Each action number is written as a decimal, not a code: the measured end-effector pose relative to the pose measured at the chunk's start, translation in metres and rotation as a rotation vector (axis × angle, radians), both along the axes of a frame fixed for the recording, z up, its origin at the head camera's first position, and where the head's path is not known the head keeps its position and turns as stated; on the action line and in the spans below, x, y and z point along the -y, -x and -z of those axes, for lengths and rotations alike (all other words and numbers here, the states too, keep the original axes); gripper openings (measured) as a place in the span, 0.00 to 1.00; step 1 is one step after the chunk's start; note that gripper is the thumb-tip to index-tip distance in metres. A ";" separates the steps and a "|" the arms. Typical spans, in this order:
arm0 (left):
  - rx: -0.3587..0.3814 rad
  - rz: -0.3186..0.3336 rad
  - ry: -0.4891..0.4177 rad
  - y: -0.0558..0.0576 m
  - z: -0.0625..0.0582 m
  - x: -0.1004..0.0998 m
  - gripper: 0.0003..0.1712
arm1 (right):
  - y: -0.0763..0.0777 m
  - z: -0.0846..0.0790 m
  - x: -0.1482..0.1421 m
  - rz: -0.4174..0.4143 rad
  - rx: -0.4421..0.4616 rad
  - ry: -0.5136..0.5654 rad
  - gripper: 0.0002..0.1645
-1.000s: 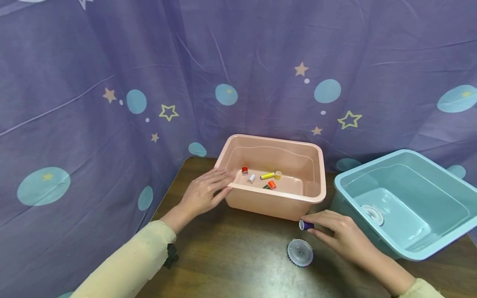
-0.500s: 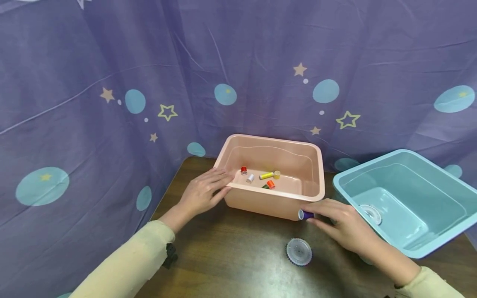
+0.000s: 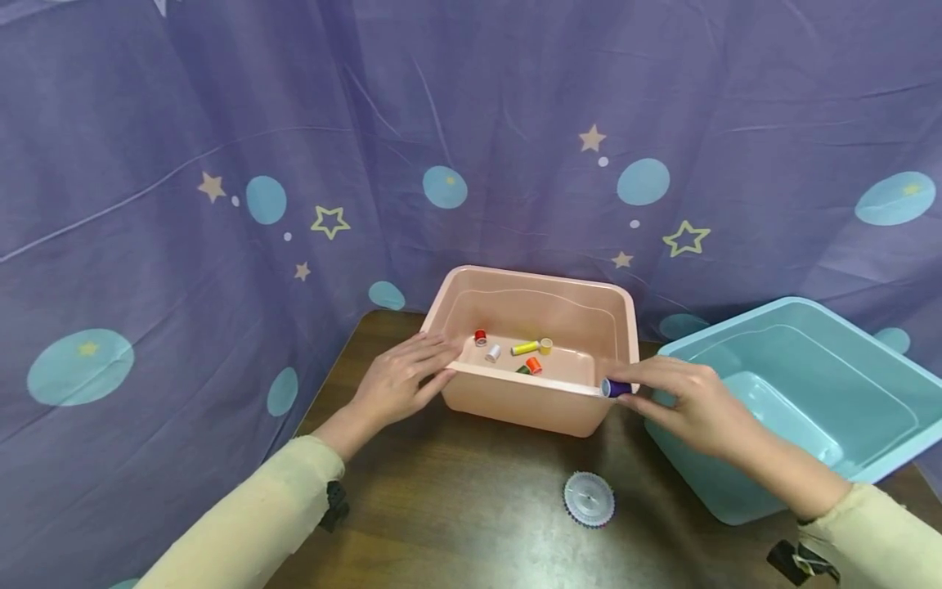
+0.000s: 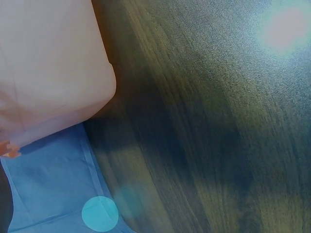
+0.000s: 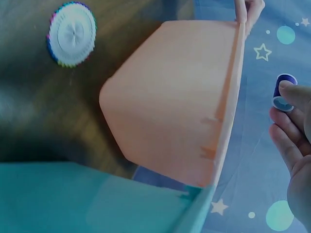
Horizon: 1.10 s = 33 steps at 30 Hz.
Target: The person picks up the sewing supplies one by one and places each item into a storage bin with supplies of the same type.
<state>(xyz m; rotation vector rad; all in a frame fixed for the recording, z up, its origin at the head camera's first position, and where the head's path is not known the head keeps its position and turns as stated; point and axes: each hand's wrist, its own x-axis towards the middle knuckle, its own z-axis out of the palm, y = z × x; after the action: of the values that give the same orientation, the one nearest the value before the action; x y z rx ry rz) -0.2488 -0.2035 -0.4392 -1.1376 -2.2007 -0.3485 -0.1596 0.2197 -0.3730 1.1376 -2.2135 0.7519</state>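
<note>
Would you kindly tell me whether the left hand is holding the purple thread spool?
No, the right hand pinches the purple thread spool, while the left hand holds the edge of the pink plastic bin.

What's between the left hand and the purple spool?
In the head view, the pink tub, with thread spools inside, lies between the left hand and the purple spool.

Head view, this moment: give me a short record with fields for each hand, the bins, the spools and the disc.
Left hand: holds the pink bin by its near left corner
Right hand: pinches the purple spool, seen against the near right corner
Inside pink bin: red spool, white spool, bright yellow spool, pale yellow spool, orange spool, dark green spool
Teal bin: right of the pink bin, partly behind the right forearm
Disc: round, lying on the table in front of the pink bin
</note>
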 end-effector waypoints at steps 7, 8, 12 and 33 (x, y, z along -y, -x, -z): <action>-0.002 -0.007 0.007 -0.001 0.001 0.002 0.25 | 0.017 -0.019 0.000 0.066 0.041 -0.058 0.28; -0.002 -0.008 0.006 -0.001 0.002 0.003 0.25 | 0.019 -0.021 0.000 0.075 0.051 -0.070 0.27; -0.002 -0.006 0.002 -0.001 0.002 0.003 0.25 | 0.028 -0.029 0.002 0.089 0.102 -0.108 0.26; -0.004 -0.019 0.012 -0.002 -0.001 -0.001 0.25 | 0.085 -0.054 0.020 0.078 0.243 -0.214 0.24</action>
<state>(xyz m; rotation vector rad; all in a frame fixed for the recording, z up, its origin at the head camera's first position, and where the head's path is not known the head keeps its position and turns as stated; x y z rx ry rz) -0.2467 -0.2024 -0.4381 -1.1225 -2.2111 -0.3245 -0.2448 0.1994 -0.3195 1.0996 -2.5779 0.6627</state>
